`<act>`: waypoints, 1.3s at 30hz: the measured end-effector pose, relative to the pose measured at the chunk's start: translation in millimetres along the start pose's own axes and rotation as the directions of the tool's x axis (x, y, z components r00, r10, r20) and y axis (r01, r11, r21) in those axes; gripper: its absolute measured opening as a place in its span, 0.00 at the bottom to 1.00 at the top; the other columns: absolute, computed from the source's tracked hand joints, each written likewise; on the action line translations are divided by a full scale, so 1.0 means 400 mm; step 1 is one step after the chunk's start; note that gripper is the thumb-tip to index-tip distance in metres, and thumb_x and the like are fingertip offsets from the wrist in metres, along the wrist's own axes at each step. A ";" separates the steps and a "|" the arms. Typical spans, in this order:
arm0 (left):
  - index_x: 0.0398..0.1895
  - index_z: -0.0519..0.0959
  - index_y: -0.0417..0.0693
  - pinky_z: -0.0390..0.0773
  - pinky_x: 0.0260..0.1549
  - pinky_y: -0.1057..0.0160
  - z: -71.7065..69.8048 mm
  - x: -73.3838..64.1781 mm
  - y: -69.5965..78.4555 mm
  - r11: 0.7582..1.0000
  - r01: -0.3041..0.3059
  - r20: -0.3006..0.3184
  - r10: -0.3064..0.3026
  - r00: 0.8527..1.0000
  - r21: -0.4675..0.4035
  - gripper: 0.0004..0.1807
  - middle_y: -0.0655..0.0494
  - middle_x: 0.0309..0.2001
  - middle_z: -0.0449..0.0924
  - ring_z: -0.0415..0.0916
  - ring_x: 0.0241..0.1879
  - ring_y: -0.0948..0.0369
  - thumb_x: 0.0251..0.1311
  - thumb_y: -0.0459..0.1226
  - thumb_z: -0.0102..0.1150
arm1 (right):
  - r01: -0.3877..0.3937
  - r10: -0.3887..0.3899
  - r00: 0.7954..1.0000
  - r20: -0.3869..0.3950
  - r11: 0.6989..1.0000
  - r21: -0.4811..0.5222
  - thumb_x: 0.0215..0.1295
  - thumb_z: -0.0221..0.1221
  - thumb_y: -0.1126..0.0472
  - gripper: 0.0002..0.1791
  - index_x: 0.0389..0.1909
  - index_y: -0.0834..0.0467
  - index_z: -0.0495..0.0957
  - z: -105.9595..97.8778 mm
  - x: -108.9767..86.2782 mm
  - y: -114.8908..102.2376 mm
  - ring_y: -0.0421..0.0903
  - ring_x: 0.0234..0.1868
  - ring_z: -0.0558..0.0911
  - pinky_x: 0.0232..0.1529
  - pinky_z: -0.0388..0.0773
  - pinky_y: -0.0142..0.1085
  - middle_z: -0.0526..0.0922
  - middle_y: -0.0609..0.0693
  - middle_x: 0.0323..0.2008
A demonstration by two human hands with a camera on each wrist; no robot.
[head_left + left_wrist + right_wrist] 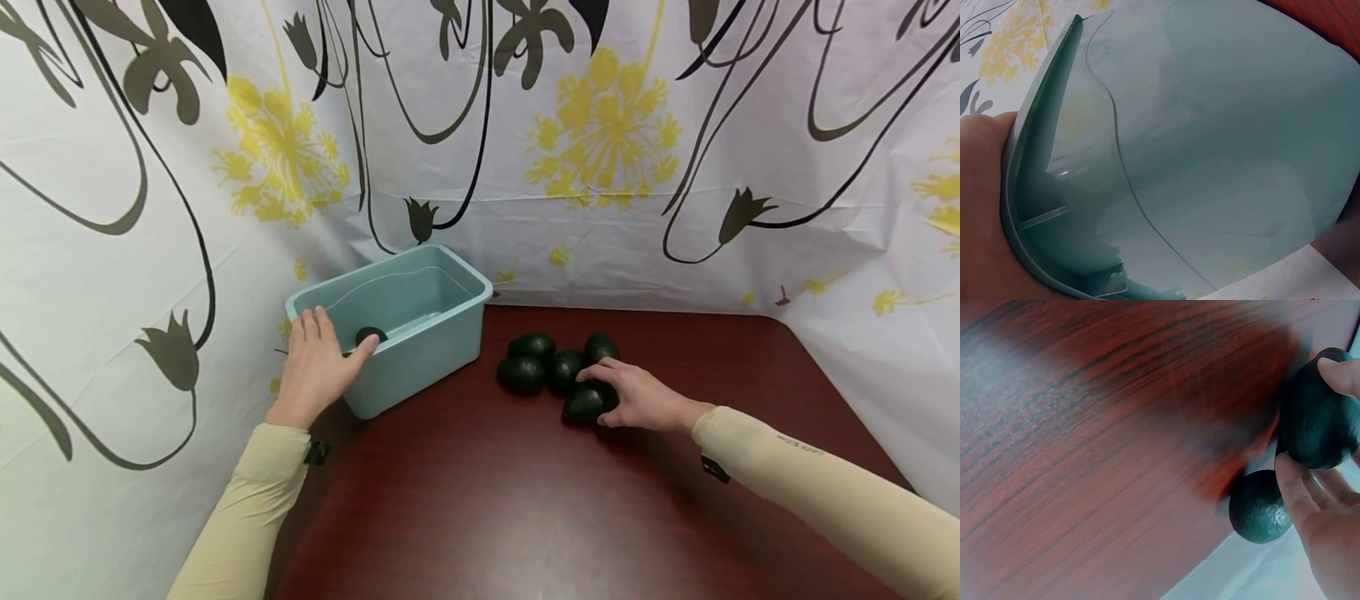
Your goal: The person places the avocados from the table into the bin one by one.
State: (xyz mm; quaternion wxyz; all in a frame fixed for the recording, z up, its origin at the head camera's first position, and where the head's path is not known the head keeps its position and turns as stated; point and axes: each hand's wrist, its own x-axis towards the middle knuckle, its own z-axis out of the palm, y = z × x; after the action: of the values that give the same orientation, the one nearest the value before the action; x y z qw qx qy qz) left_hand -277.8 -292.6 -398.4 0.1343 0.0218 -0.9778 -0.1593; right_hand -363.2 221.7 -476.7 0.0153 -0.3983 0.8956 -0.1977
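My right hand [637, 400] grips a dark green avocado [582, 405] at the near edge of a small cluster. In the right wrist view the thumb and fingers lie on opposite sides of that avocado [1316, 419], and another avocado [1259, 509] sits just beyond the fingers. Several more avocados, such as this one [521, 375], lie close together on the table. My left hand [315, 367] rests on the rim of a pale blue-green plastic bin [427, 367], its fingers fairly straight. Inside the bin a dark rounded avocado [371, 335] shows, partly hidden by the near wall.
The dark red wood-grain table [480, 500] carries the bin at its back left. A white cloth [615, 275] with yellow and grey flower prints hangs behind and along the left side. The table's far edge lies just behind the cluster.
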 end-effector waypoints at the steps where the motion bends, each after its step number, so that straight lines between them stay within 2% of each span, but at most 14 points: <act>1: 0.77 0.34 0.26 0.43 0.70 0.34 0.000 0.000 0.000 1.000 0.001 0.000 -0.001 1.000 0.000 0.64 0.23 0.76 0.33 0.31 0.75 0.32 0.65 0.74 0.34 | -0.002 0.002 1.000 0.000 1.000 0.011 0.50 0.76 0.58 0.37 0.64 0.47 0.75 -0.001 0.000 -0.003 0.40 0.39 0.76 0.40 0.77 0.39 0.73 0.42 0.50; 11: 0.77 0.34 0.26 0.43 0.70 0.34 0.004 0.002 -0.007 1.000 0.005 0.001 -0.005 1.000 0.000 0.64 0.23 0.76 0.33 0.31 0.76 0.32 0.64 0.74 0.34 | -0.033 0.035 0.999 -0.017 0.996 0.079 0.51 0.77 0.54 0.35 0.62 0.44 0.77 -0.004 0.020 -0.039 0.40 0.43 0.77 0.43 0.77 0.39 0.73 0.38 0.51; 17: 0.77 0.34 0.26 0.43 0.70 0.34 0.005 0.006 -0.008 1.000 0.003 -0.003 -0.003 1.000 -0.010 0.64 0.24 0.76 0.32 0.31 0.76 0.32 0.64 0.74 0.35 | -0.032 0.036 0.999 -0.037 0.993 0.117 0.51 0.77 0.52 0.34 0.62 0.42 0.77 -0.015 0.040 -0.063 0.38 0.42 0.78 0.41 0.78 0.38 0.73 0.37 0.54; 25: 0.77 0.34 0.26 0.43 0.70 0.34 0.007 0.002 -0.008 1.000 0.004 -0.007 -0.004 1.000 -0.018 0.65 0.24 0.76 0.33 0.32 0.76 0.32 0.64 0.75 0.35 | -0.010 0.020 0.997 -0.070 0.990 0.144 0.52 0.77 0.51 0.35 0.62 0.41 0.77 -0.021 0.066 -0.084 0.36 0.48 0.76 0.44 0.79 0.39 0.73 0.33 0.53; 29: 0.77 0.34 0.27 0.43 0.70 0.34 0.008 0.002 -0.008 1.000 0.012 -0.004 -0.012 1.000 -0.020 0.65 0.24 0.76 0.33 0.31 0.76 0.32 0.63 0.75 0.35 | -0.002 0.015 0.996 -0.087 0.989 0.148 0.51 0.77 0.51 0.35 0.63 0.40 0.76 -0.026 0.081 -0.097 0.37 0.49 0.75 0.44 0.78 0.40 0.73 0.33 0.54; 36: 0.77 0.35 0.26 0.44 0.70 0.34 0.007 0.007 -0.007 1.000 0.016 -0.017 -0.016 1.000 -0.007 0.65 0.24 0.76 0.33 0.32 0.76 0.32 0.63 0.75 0.34 | 0.010 0.009 0.994 -0.110 0.985 0.171 0.53 0.76 0.51 0.36 0.65 0.44 0.76 -0.036 0.104 -0.121 0.40 0.43 0.77 0.41 0.78 0.40 0.73 0.36 0.55; 39: 0.77 0.36 0.26 0.45 0.70 0.34 0.008 0.006 -0.008 1.000 0.017 -0.020 -0.018 1.000 -0.003 0.65 0.24 0.76 0.34 0.32 0.76 0.32 0.63 0.75 0.34 | 0.025 -0.004 0.993 -0.120 0.984 0.176 0.53 0.76 0.50 0.36 0.65 0.45 0.75 -0.037 0.114 -0.129 0.40 0.46 0.77 0.43 0.78 0.40 0.73 0.37 0.55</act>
State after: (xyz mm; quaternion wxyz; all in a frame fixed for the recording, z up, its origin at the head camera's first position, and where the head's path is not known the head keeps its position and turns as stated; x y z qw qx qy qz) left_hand -281.0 -294.8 -401.7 0.1427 0.0317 -0.9760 -0.1617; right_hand -360.6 162.7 -438.4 -0.0045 -0.3895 0.8708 -0.3001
